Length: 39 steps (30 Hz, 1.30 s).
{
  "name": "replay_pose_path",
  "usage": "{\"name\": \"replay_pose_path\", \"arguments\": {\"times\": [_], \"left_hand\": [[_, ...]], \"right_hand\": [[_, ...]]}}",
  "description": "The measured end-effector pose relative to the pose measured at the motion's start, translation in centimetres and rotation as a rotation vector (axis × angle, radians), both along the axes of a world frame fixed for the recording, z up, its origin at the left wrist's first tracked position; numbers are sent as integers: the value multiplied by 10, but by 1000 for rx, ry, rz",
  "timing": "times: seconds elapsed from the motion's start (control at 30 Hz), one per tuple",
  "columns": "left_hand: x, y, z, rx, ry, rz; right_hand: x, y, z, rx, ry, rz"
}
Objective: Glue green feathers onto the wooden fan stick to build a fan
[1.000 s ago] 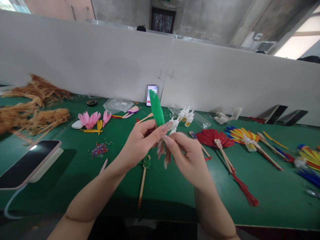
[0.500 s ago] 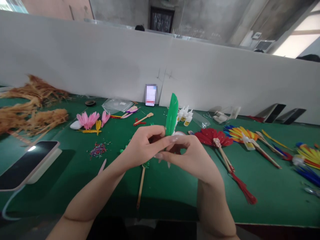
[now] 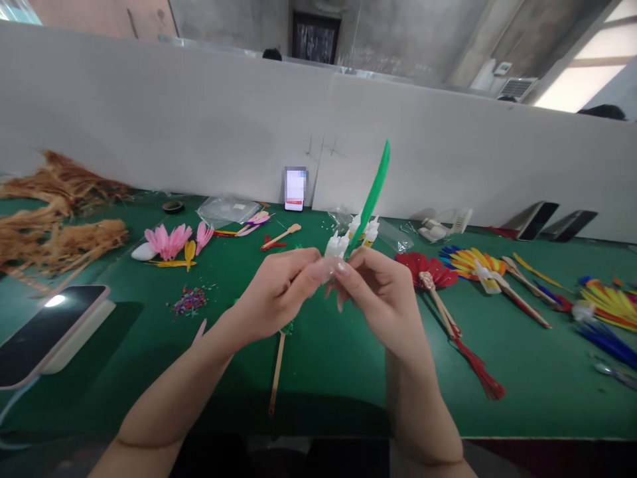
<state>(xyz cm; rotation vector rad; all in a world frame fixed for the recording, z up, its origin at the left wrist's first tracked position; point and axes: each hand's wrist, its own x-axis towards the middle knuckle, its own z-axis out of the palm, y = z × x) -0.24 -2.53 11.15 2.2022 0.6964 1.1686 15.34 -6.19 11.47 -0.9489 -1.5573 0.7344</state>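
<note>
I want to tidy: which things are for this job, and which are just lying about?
Likely for the job:
Long green feather, tilted, held in the right hand
Wooden stick with a green end, lying nearby

Probably lying about:
Red feather fan with a red tassel
Pale pink feathers
Brown stringy fibre bundles
Dark-screened phone with a pink edge

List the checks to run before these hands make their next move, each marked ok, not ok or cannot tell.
1. Green feather held near its lower end by the right hand: ok.
2. Left hand gripping the feather too: cannot tell, the hands overlap there.
3. Feather's lower tip in plain view: not ok, the hands hide it.
4. Wooden stick fully in view: not ok, the left hand partly covers its green end.
5. White bottles behind the feather upright: ok, nozzles up.
</note>
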Motion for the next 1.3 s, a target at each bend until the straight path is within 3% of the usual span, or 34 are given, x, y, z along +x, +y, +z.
{"name": "replay_pose_path", "arguments": {"times": [0.17, 0.33, 0.43, 0.63, 0.8, 1.03, 1.17, 1.3], "left_hand": [[6, -2, -4, 465, 98, 186], [7, 0, -5, 625, 77, 211], [6, -1, -5, 476, -29, 153], [0, 2, -3, -146, -361, -29], [-2, 8, 2, -386, -497, -131], [-2, 5, 5, -338, -558, 105], [-3, 0, 6, -244, -502, 235], [-5, -3, 7, -149, -456, 263]], "right_hand": [[-6, -1, -4, 71, 23, -52], [-14, 0, -5, 136, 47, -33], [-15, -2, -4, 128, 65, -7], [-20, -6, -4, 48, 68, 106], [-26, -6, -8, -52, 128, 233], [-25, -5, -7, -247, 193, 363], [-23, -3, -4, -168, 138, 246], [-20, -4, -2, -83, 34, 136]]}}
